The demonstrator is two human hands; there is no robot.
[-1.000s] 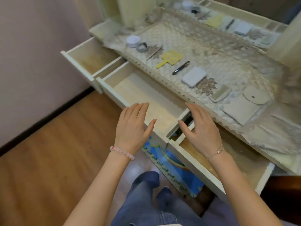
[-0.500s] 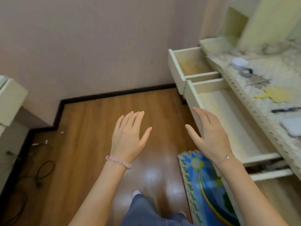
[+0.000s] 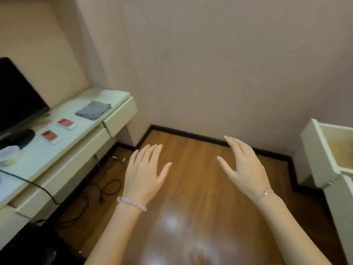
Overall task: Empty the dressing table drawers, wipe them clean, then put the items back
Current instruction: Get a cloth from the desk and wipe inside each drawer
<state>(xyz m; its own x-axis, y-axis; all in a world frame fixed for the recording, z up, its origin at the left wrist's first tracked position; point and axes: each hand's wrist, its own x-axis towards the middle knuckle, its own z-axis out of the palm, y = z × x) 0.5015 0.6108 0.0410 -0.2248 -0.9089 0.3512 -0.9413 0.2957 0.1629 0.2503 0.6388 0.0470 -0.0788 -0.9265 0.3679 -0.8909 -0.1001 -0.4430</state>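
My left hand (image 3: 144,173) and my right hand (image 3: 243,167) hover over the wooden floor (image 3: 191,188), fingers straight, holding nothing. At the right edge one pulled-out cream drawer (image 3: 322,150) of the dressing table shows, its stained bottom bare. A folded grey cloth (image 3: 93,110) lies on a cream side cabinet (image 3: 63,150) at the left, well away from both hands. The rest of the dressing table and its items are out of view.
On the side cabinet stand a black screen (image 3: 17,96), two red-and-white packs (image 3: 66,123), a dark object and a pale bowl (image 3: 8,155). Black cables (image 3: 107,188) trail on the floor below it. A pink wall with dark skirting closes the corner.
My view has swung left, away from the dressing table towards the side cabinet. Both hands stay open and empty in front of me.
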